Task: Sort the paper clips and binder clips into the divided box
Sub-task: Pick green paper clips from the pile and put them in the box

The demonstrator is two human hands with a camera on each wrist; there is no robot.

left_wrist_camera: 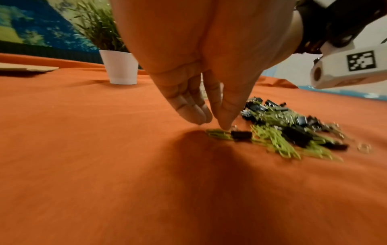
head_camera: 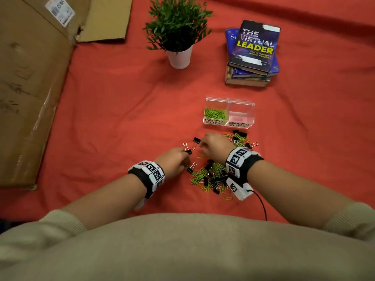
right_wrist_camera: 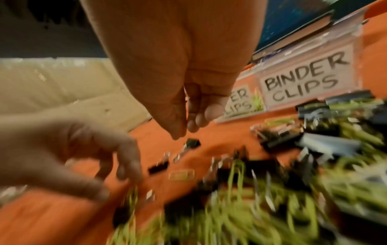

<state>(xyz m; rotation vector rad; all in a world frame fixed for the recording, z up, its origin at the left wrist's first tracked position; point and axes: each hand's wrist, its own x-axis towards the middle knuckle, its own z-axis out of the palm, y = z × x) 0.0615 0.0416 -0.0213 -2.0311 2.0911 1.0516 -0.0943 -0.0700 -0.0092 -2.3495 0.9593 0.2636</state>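
Observation:
A clear divided box (head_camera: 251,107) stands on the red cloth; its left cell, labelled PAPER CLIPS, holds green paper clips (head_camera: 215,113), and the cell labelled BINDER CLIPS (right_wrist_camera: 301,82) looks bare. A mixed pile of green paper clips and black binder clips (head_camera: 211,176) lies in front of me, and a smaller heap (head_camera: 240,138) sits near the box. My left hand (left_wrist_camera: 212,124) points down at the pile's left edge, its thumb tip touching flat paper clips (left_wrist_camera: 217,134) beside a binder clip (left_wrist_camera: 240,135). My right hand (right_wrist_camera: 186,131) hovers, fingers nearly together and holding nothing, just above a lone binder clip (right_wrist_camera: 192,143).
A potted plant (head_camera: 178,33) in a white pot and a stack of books (head_camera: 253,55) stand beyond the box. Flattened cardboard (head_camera: 30,88) covers the left side. A cable (head_camera: 261,205) trails from my right wrist.

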